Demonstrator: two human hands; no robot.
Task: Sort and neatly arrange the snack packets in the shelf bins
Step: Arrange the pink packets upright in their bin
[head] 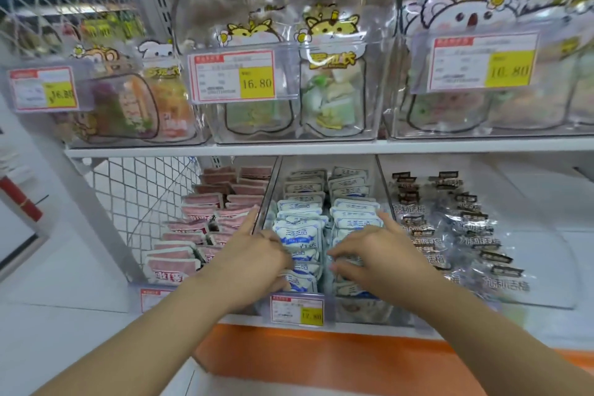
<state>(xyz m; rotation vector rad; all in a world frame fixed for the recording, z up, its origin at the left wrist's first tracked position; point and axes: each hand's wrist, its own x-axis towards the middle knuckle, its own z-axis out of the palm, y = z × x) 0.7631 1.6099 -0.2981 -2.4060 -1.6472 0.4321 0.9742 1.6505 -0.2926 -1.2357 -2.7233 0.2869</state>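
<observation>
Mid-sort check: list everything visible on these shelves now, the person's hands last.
pink packets: many, pink and white, lower left bin
white-and-blue packets: many, two rows, lower middle bin
dark-labelled packets: many, clear with dark labels, lower right bin
clear bins: three, transparent, upper shelf, holding cartoon-printed bags
price tags: five seen, red-bordered with yellow, on bin fronts
wire mesh panel: one, white, left of lower shelf
orange strip: one, below lower shelf
left hand: fingers curled on left white-and-blue row
right hand: fingers curled on right row
</observation>
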